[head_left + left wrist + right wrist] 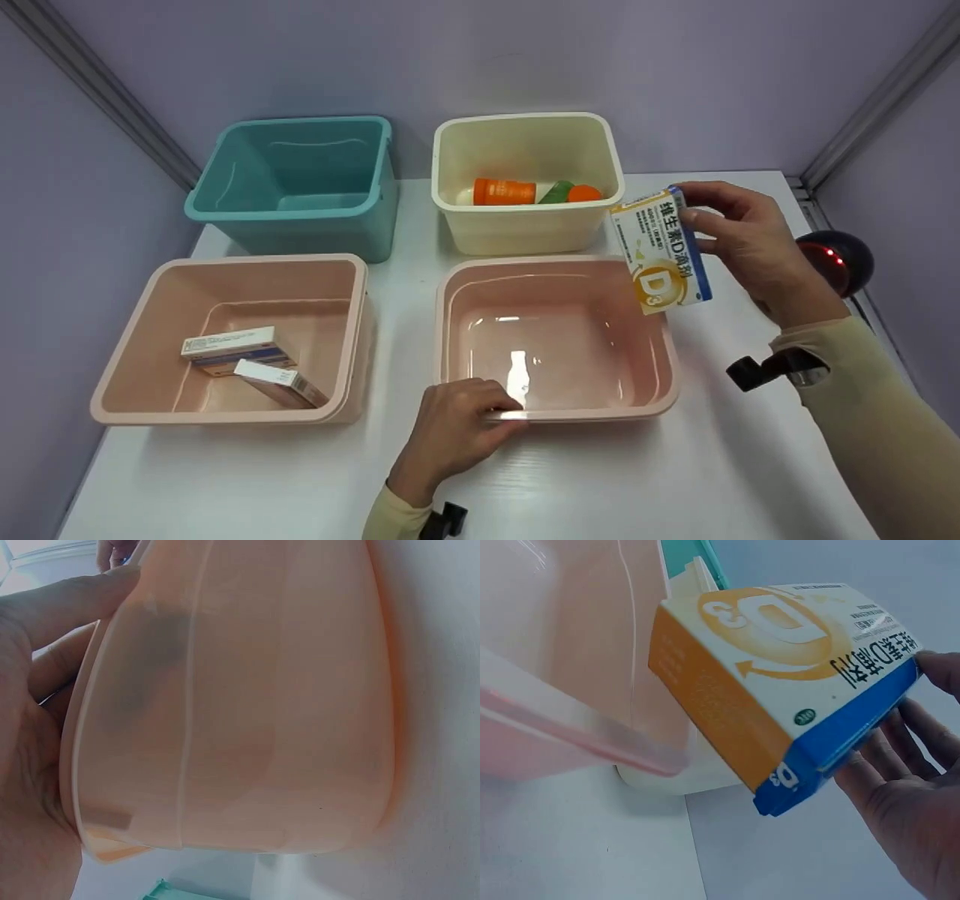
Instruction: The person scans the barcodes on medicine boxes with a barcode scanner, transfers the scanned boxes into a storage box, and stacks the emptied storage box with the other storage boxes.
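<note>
My right hand (750,240) pinches a white, yellow and blue vitamin D drops box (661,251) by its upper blue edge. In the head view the box overlaps the back right corner of the right pink bin (670,375). The right wrist view shows the box (772,667) tilted, its orange end toward the camera, with the right hand (907,765) behind its blue side. At the front of that same bin, my left hand (461,427) grips the rim, thumb outside and fingers over the inner side. Its thumb (82,604) lies along the outer wall in the left wrist view.
The left pink bin (352,352) contains two medicine boxes (229,349). Behind it stands a teal bin (292,215). A cream bin (525,229) at the back holds an orange bottle (504,192) and other orange and green items. A black device with red lights (836,262) sits at the right.
</note>
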`<state>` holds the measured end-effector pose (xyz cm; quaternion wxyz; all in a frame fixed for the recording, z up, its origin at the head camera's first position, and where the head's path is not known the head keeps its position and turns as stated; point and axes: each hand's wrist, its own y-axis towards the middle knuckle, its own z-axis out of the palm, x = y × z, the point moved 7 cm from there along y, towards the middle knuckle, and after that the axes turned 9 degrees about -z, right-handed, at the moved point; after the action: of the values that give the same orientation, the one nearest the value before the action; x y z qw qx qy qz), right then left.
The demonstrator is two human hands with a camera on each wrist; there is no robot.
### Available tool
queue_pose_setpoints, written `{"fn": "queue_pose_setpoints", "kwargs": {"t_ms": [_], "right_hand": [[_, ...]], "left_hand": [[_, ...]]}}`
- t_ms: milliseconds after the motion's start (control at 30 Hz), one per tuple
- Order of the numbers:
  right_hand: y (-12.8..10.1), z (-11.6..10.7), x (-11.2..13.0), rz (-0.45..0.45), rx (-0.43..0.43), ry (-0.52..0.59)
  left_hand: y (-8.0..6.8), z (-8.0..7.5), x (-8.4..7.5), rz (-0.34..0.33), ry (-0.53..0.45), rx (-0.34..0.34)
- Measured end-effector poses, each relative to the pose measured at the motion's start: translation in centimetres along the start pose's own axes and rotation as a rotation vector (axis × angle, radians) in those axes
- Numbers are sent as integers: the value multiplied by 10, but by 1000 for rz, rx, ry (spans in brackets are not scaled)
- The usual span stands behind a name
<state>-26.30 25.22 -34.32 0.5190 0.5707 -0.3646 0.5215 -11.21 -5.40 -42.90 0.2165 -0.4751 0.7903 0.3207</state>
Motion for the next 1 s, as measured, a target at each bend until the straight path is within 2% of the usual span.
{"fn": "queue_pose_setpoints", "kwargs": {"t_ms": [100, 333, 733, 1000], "right_hand": [[-4, -3, 0, 2, -26, -15], [-12, -9, -4, 10, -17, -59], [-22, -27, 2, -67, -90, -13], [-32, -34, 2, -127, -59, 79]], "left_hand": [[0, 0, 0, -1, 1, 0], [0, 0, 0, 7, 2, -4], [0, 0, -3, 23, 8, -19], [-1, -1, -3, 35, 9, -28]]}}
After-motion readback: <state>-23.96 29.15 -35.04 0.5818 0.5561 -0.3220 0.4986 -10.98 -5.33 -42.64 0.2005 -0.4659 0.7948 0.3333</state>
